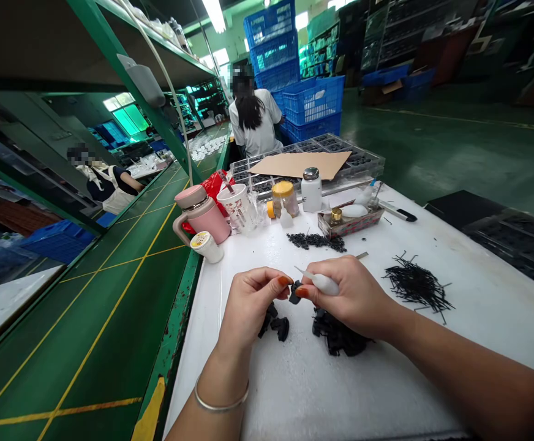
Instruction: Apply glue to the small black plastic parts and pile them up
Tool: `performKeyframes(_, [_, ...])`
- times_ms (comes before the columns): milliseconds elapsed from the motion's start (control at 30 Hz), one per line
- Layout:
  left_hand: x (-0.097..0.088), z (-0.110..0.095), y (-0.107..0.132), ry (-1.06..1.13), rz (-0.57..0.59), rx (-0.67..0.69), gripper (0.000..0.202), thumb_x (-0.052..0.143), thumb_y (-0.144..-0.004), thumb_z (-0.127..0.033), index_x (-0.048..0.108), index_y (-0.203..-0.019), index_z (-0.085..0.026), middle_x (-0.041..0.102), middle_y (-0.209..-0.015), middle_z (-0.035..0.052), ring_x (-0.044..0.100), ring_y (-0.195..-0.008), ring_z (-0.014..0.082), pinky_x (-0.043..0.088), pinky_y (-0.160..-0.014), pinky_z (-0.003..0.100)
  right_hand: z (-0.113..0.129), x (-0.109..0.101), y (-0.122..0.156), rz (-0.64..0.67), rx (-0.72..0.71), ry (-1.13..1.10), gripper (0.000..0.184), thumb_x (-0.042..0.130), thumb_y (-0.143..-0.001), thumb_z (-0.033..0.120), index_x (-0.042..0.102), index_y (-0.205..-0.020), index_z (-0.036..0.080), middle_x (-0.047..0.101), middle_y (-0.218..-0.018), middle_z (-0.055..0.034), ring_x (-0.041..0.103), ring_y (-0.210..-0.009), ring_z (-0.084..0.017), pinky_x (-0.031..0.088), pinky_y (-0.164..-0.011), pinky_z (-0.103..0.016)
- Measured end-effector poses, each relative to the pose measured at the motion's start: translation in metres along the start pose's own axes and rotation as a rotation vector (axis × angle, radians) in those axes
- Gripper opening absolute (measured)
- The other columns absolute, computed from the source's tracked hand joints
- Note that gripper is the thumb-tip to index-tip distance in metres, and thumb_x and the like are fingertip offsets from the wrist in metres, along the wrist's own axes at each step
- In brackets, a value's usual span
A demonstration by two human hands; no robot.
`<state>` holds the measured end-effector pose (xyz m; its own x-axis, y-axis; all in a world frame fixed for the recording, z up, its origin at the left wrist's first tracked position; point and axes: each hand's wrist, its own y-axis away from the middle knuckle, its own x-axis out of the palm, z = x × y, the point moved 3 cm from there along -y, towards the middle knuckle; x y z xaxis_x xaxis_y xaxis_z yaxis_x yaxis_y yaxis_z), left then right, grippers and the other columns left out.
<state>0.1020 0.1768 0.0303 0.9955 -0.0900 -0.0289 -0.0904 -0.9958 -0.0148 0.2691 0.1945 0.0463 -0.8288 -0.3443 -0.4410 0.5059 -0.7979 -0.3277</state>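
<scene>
Over the white tabletop, my left hand [251, 304] pinches a small black plastic part [295, 293] between thumb and fingertips. My right hand [354, 294] is closed around a small white squeeze bottle [326, 284] with a thin pointed tip, and its thumb touches the same part. The tip points left, just above the part. A flat metal end [362, 255] shows behind my right hand; what it belongs to is hidden. Beneath my right hand lies a heap of black parts [340, 335]. A few more black parts [280, 328] lie beside my left wrist.
Black pins [416, 286] lie right, tiny black pieces [315, 241] ahead. Behind stand a tool box [352, 223], a white pump bottle [312, 191], a yellow-lidded jar [285, 197], a cup [236, 207] and a pink mug [205, 215]. A green conveyor [106, 306] runs left; two people sit farther off.
</scene>
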Motion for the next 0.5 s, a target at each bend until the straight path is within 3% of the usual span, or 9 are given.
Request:
performKeyframes(233, [-0.0026, -0.0019, -0.0008, -0.114, -0.017, 0.011, 0.023, 0.068, -0.079, -0.036, 0.070, -0.073, -0.013, 0.067, -0.067, 0.0047, 0.057, -0.065, 0.0139, 0.045, -0.063, 0.026, 0.0003, 0.0013, -0.0010, -0.005, -0.030, 0.044, 0.020, 0.065, -0.081, 0.029, 0.066, -0.067, 0.015, 0.056, -0.055, 0.0033, 0.045, -0.049, -0.007, 0.030, -0.049, -0.020])
performKeyframes(500, [-0.0033, -0.0049, -0.0010, -0.191, -0.041, 0.010, 0.023, 0.068, -0.078, -0.035, 0.071, -0.073, -0.013, 0.065, -0.066, 0.0039, 0.055, -0.063, 0.0131, 0.043, -0.061, 0.025, 0.0002, 0.0016, -0.0011, -0.022, -0.040, 0.087, 0.023, 0.062, -0.083, 0.029, 0.065, -0.066, 0.015, 0.058, -0.056, 0.0027, 0.047, -0.050, -0.007, 0.031, -0.050, -0.020])
